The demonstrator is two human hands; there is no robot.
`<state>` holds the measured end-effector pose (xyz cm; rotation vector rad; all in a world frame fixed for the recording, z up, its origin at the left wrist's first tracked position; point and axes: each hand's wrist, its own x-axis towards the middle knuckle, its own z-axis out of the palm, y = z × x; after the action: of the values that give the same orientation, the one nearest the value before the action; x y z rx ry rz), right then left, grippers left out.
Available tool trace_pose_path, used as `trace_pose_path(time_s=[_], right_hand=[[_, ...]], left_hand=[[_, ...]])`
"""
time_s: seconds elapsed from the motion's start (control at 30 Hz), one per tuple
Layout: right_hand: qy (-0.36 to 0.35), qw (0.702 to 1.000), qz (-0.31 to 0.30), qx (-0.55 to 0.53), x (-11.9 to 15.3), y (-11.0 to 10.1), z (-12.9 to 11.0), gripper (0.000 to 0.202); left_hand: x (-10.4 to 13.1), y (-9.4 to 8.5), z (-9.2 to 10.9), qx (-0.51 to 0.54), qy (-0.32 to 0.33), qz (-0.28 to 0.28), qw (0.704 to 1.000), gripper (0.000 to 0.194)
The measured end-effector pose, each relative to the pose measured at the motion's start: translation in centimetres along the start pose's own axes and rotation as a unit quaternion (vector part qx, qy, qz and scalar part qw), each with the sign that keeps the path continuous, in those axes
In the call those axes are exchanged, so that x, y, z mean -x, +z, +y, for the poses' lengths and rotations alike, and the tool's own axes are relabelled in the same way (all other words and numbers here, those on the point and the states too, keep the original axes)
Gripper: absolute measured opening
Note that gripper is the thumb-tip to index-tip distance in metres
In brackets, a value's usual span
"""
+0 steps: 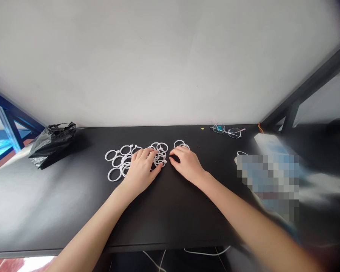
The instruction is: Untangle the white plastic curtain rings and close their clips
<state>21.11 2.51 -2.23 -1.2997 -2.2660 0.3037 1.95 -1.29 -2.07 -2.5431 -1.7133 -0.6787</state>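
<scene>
Several white plastic rings, each with a small knob, lie in an overlapping cluster on the black table (164,211). One white ring (114,174) sits at the cluster's near left edge. My left hand (141,166) rests over the middle of the cluster, its thumb and fingers apart, with rings (160,155) showing in the gap between them. To its right, my right hand (187,161) is bent low over the table, thumb and forefinger apart. Just beyond its knuckles, a couple of rings (179,141) are partly hidden by the fingers.
A crumpled black plastic bag (53,143) lies at the left. Eyeglasses (226,131) and a small yellow bit (202,128) are near the wall at the back right. A white and blue pack (272,143), partly blurred out, lies at the right. White cables (206,254) hang below the front edge.
</scene>
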Motion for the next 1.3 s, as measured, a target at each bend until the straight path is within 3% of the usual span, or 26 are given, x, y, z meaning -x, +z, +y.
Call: trace_pose_path(time_s=[0.43, 0.67, 0.93, 1.13, 1.3], right_hand=[[0.002, 0.998, 0.024, 0.054, -0.03, -0.31, -0.34, 0.006], [0.007, 0.996, -0.02, 0.084, 0.24, -0.47, -0.46, 0.015], [-0.003, 1.0, -0.019, 0.01, 0.16, -0.21, -0.42, 0.022], [-0.063, 0.994, -0.028, -0.084, 0.14, -0.35, -0.82, 0.023], [-0.081, 0.993, -0.026, -0.078, 0.26, -0.31, -0.73, 0.026]], left_hand=[[0.0, -0.01, 0.05, -0.001, -0.002, -0.002, 1.0, 0.03], [0.0, 0.01, 0.06, 0.006, -0.003, 0.0, 1.0, 0.03], [-0.01, -0.05, 0.07, 0.006, -0.006, -0.002, 1.0, 0.03], [-0.03, -0.22, 0.15, -0.003, -0.007, -0.007, 1.0, 0.031], [0.02, -0.13, 0.06, 0.003, -0.003, 0.003, 1.0, 0.029]])
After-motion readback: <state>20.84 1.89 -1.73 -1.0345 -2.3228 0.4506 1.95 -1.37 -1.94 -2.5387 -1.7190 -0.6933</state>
